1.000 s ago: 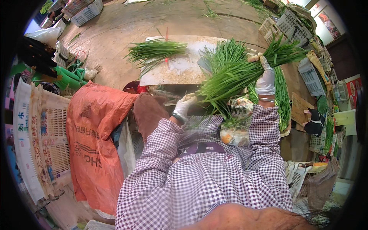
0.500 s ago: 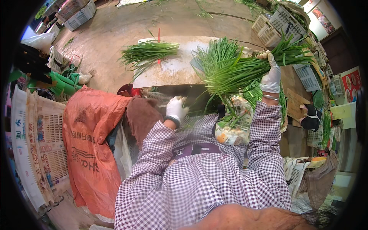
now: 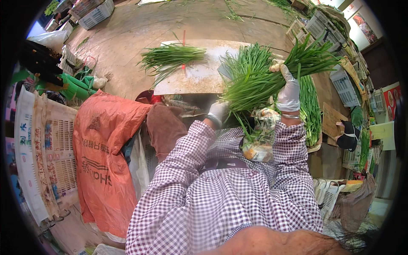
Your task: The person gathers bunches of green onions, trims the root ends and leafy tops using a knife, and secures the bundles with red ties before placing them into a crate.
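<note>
My right hand (image 3: pixel 289 90), in a whitish glove, is closed around a thick bunch of garlic chives (image 3: pixel 255 87), its leafy tips pointing to the upper right. At the bunch's lower left end is my gloved left hand (image 3: pixel 218 111), fingers curled in against the stems and partly hidden. A pale, stained board (image 3: pixel 191 86) lies in front of me. On its left side rests a smaller bunch of chives (image 3: pixel 176 55), with a red strip (image 3: pixel 184 38) beneath it. A loose pile of chives (image 3: pixel 253 55) covers the board's right side, behind the held bunch.
More chives (image 3: pixel 310 112) lie to the right of my right arm. An orange sack (image 3: pixel 106 157) and brown cloth (image 3: pixel 165 129) hang at my left, beside white plastic crates (image 3: pixel 59 157). A patterned plastic bag (image 3: pixel 259 148) is by my lap. Further crates (image 3: pixel 344 87) stand at right.
My left hand has moved right and up to the stem end of the bunch. My right hand has shifted slightly left with the chives still in it. The view has turned a little.
</note>
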Tool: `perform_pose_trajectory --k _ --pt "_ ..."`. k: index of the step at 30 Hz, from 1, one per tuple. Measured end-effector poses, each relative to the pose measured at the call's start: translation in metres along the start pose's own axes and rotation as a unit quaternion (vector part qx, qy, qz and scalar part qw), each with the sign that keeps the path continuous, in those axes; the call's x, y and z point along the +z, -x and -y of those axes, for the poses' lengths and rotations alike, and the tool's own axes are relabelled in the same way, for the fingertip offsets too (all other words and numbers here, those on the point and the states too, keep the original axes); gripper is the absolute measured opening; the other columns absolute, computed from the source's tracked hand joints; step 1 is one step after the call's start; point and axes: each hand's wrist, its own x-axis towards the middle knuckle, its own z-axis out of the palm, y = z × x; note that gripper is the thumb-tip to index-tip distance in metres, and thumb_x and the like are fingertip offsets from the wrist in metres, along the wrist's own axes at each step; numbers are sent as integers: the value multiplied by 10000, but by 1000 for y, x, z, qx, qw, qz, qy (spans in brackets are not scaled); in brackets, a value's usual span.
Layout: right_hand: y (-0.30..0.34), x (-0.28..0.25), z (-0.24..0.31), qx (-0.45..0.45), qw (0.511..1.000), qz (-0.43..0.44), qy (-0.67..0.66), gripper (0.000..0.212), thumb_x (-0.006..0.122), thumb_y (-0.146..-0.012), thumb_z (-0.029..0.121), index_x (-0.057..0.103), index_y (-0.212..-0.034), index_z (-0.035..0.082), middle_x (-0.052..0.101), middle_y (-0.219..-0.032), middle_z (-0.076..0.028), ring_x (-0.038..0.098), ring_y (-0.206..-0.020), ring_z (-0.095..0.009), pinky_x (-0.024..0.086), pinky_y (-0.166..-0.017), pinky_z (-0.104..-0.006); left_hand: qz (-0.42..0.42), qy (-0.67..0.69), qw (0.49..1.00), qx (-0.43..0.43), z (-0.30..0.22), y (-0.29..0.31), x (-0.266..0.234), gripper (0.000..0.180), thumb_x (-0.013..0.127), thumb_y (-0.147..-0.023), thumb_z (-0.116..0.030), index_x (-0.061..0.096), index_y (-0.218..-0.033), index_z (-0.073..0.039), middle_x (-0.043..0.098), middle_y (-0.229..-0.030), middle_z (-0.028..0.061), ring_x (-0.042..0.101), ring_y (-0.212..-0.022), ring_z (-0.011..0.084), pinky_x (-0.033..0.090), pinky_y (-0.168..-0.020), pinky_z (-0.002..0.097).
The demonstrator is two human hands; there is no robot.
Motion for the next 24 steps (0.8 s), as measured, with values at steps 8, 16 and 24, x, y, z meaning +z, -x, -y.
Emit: perform_pose_trajectory --k 8,16,24 --pt "9 2 54 -11 999 -49 17 144 663 -896 185 647 -908 42 683 -844 -62 643 -815 -177 533 -811 -345 -54 -33 998 -22 1 7 -43 279 660 -873 -245 625 -1037 -23 632 -957 52 630 -752 134 513 -697 277" --pt "-32 -98 26 27 985 -170 -26 211 596 -934 217 622 -878 15 647 -855 -73 599 -820 -216 484 -858 -344 320 122 939 -39 -21 41 -8 839 423 -883 -697 300 -1444 -86 412 -1408 169 649 -918 207 558 -721 300" --pt "-36 -145 -8 81 970 -196 -122 181 594 -936 163 633 -911 -12 668 -883 -106 627 -826 -231 523 -847 -357 250 85 961 -80 1 30 -24 534 567 -947 -406 446 -1354 -81 599 -960 -25 427 -538 30 308 -435 185"
